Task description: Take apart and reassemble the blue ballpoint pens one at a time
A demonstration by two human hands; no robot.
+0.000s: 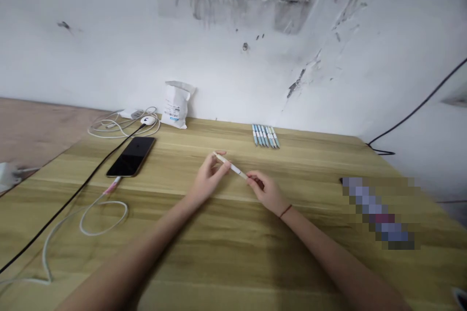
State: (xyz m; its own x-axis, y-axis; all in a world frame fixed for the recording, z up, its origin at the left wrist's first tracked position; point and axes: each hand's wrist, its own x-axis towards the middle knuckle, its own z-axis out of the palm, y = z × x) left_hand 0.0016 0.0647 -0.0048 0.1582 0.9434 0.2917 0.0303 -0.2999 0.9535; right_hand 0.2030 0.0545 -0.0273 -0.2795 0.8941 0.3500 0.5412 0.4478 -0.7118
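A slim pale pen (235,169) with a white band is held slantwise over the middle of the wooden table (219,252). My left hand (207,178) pinches its upper left end between thumb and fingers. At the lower right end, the fingertips of my right hand (269,191) close on it too. Beyond my hands, near the wall, several similar pens (265,136) in blue, green and pale yellow lie side by side in a row, each with a white band.
On the left lies a black phone (132,156) with a white cable (85,223) plugged in. A coiled cable and charger (129,114) sit behind it, beside a white packet (176,105) against the wall. A blurred-out long object (377,213) lies at the right.
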